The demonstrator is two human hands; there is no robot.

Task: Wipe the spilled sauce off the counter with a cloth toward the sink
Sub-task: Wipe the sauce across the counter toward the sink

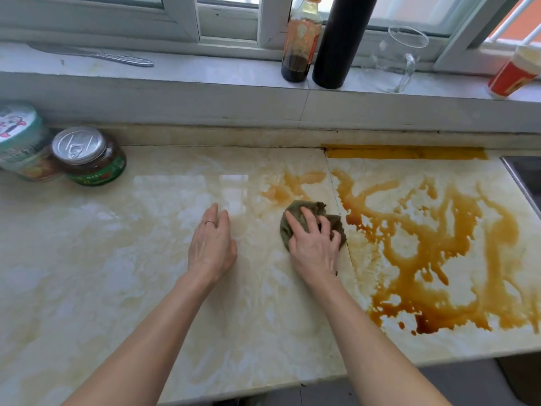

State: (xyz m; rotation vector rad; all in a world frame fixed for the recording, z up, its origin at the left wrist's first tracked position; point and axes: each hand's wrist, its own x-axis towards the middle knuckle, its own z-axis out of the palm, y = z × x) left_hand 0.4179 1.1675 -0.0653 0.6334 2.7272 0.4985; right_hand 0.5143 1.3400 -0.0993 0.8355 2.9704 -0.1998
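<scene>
The right hand (314, 247) lay palm down on a bunched dark green cloth (307, 219), its fingers (308, 219) spread and curled over the top, pressing the cloth onto the counter (146, 288). The cloth sat near the middle of the pale marbled counter, just left of the seam between two slabs, with a small orange-brown smear just beyond it on the far side. The left hand (212, 244) rested flat on the counter to the left of the cloth, apart from it, fingers straight and together, gripping nothing; a ring (210, 222) showed on one finger.

The sauce (439, 259) spread in wide orange-brown streaks and pools over the right slab, from the far edge to the near edge, darkest in a puddle near the front. A band of it lay along the back wall. The corner of the sink (524, 177) showed at the far right edge.

At the far left stood a jar with a pull-tab lid (87, 155) and, beside it, a tub with a printed lid (22, 142). On the window ledge behind stood a sauce bottle (300, 45), a tall dark bottle (341, 42), a clear glass jug (399, 60) and a red cup (513, 73); a utensil (111, 57) lay at the ledge's left end.
</scene>
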